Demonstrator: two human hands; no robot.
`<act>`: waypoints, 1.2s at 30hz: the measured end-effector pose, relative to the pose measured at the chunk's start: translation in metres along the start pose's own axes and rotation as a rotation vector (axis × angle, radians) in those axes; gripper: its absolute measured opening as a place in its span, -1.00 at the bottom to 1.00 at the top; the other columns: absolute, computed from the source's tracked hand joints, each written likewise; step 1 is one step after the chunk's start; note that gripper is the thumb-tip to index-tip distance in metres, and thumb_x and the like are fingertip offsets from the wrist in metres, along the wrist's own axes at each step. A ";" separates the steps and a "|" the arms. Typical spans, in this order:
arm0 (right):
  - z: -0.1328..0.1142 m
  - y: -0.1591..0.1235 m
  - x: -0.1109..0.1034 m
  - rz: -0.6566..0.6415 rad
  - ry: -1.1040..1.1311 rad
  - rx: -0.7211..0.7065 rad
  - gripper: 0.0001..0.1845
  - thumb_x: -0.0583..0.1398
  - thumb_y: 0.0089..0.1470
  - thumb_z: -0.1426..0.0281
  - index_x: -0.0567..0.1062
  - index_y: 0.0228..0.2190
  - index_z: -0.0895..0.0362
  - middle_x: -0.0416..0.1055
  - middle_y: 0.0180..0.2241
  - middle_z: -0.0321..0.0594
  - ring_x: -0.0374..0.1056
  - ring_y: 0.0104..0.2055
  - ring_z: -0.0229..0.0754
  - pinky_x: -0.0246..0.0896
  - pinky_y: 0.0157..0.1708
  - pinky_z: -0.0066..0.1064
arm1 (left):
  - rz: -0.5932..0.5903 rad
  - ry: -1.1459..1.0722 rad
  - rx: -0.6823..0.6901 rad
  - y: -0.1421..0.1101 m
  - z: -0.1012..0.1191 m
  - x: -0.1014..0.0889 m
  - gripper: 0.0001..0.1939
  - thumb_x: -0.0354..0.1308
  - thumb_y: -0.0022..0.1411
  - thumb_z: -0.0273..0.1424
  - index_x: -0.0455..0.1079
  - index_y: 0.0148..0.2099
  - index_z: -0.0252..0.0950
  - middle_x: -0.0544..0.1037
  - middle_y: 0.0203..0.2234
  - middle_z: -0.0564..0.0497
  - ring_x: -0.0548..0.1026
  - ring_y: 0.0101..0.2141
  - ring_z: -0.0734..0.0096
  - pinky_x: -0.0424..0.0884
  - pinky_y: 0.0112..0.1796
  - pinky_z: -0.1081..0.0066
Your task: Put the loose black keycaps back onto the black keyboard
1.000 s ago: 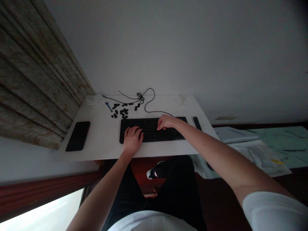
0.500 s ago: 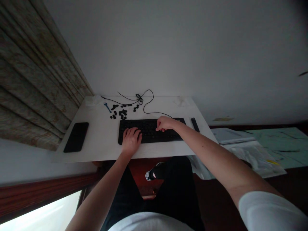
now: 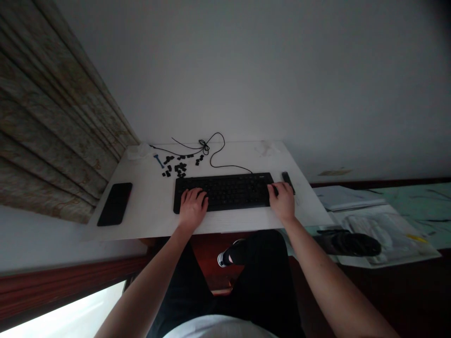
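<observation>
A black keyboard [image 3: 229,191] lies flat on the white table [image 3: 148,206], its cable running back from the rear edge. My left hand [image 3: 193,205] rests on its left end, palm down with the fingers spread over the keys. At the opposite end, my right hand [image 3: 283,199] has its thumb on the keyboard and its fingers curled round the right edge; the fingertips are partly hidden. Close behind that hand lies a slim black stick-like object [image 3: 287,178]. Several loose black keycaps [image 3: 180,168] are scattered behind the keyboard's left part.
A blue tool [image 3: 159,161] lies left of the keycaps. The thin black cable [image 3: 204,147] is bundled near the wall. A black phone [image 3: 114,204] lies at the left. Clear plastic [image 3: 139,151] sits in the back left corner. A curtain [image 3: 63,117] hangs alongside.
My right hand has moved from over the keyboard's middle-right keys to its right end, going from a closed pinch to a grip at the edge. My left hand has stayed in place.
</observation>
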State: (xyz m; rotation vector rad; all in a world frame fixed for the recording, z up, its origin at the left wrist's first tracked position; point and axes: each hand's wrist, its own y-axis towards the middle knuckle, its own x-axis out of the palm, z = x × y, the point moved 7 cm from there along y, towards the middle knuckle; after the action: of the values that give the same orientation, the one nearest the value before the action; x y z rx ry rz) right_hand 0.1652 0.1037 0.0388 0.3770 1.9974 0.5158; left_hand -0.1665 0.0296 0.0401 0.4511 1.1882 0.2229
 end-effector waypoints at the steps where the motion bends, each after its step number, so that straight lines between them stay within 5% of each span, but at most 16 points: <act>1: -0.001 -0.002 0.003 -0.009 -0.002 -0.014 -0.63 0.01 0.28 0.18 0.51 -0.28 0.13 0.46 -0.23 0.03 0.34 -0.10 0.06 0.26 -0.01 -0.10 | 0.000 -0.003 -0.001 -0.001 0.000 0.000 -0.77 0.05 0.36 -0.38 0.47 -0.02 -0.21 0.55 -0.04 -0.12 0.47 0.04 0.11 0.23 0.20 -0.01; 6: 0.001 0.001 0.010 -0.026 0.042 -0.027 -0.59 0.00 0.29 0.16 0.52 -0.19 0.15 0.44 -0.14 0.07 0.31 -0.03 0.08 0.23 0.06 -0.05 | 0.003 -0.044 -0.030 0.009 -0.010 -0.007 -0.73 0.04 0.37 -0.35 0.45 0.05 -0.22 0.52 0.00 -0.13 0.46 0.04 0.13 0.30 0.16 0.06; 11: 0.005 0.003 0.011 -0.008 0.074 -0.027 -0.53 -0.01 0.30 0.10 0.52 -0.19 0.17 0.44 -0.14 0.08 0.33 -0.02 0.08 0.26 0.03 -0.07 | 0.000 0.084 -0.140 0.049 -0.064 -0.024 -0.67 0.00 0.34 -0.44 0.44 0.09 -0.28 0.46 0.07 -0.21 0.41 0.09 0.04 0.29 0.15 0.03; 16: 0.004 0.003 0.013 -0.013 0.069 -0.032 -0.51 -0.02 0.30 0.08 0.52 -0.19 0.17 0.45 -0.15 0.07 0.36 -0.05 0.07 0.29 0.01 -0.08 | -0.275 0.095 -0.056 0.090 -0.120 -0.016 -0.53 -0.05 0.26 -0.57 0.43 0.16 -0.28 0.48 0.03 -0.18 0.44 0.05 0.14 0.37 0.07 0.17; 20: 0.005 0.003 0.013 -0.019 0.055 -0.020 -0.49 -0.04 0.30 0.06 0.51 -0.18 0.18 0.44 -0.14 0.08 0.37 -0.07 0.08 0.30 -0.02 -0.08 | -0.506 0.110 0.148 0.104 -0.124 0.002 -0.58 -0.01 0.25 -0.55 0.52 0.04 -0.18 0.55 -0.04 -0.09 0.48 -0.03 0.24 0.38 0.00 0.30; 23: 0.006 0.003 0.013 -0.023 0.046 -0.006 -0.48 -0.05 0.31 0.06 0.51 -0.16 0.19 0.44 -0.14 0.08 0.38 -0.09 0.07 0.30 -0.03 -0.07 | -0.580 0.154 0.182 0.112 -0.120 0.009 -0.64 0.01 0.27 -0.49 0.56 -0.03 -0.16 0.59 -0.09 -0.07 0.50 -0.07 0.28 0.37 -0.05 0.37; 36: 0.009 0.002 0.013 -0.033 0.037 0.039 -0.48 -0.04 0.30 0.05 0.49 -0.12 0.18 0.43 -0.12 0.07 0.38 -0.10 0.08 0.31 -0.06 -0.08 | -0.616 0.253 -0.186 0.138 -0.128 0.032 -0.75 0.13 0.13 -0.49 0.59 -0.18 -0.25 0.64 -0.23 -0.14 0.55 -0.17 0.23 0.40 -0.13 0.37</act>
State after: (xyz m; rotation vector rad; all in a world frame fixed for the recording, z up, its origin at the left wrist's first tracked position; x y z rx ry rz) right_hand 0.1668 0.1135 0.0263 0.3602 2.0483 0.4661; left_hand -0.2641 0.1930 0.0372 -0.1215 1.4820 -0.1473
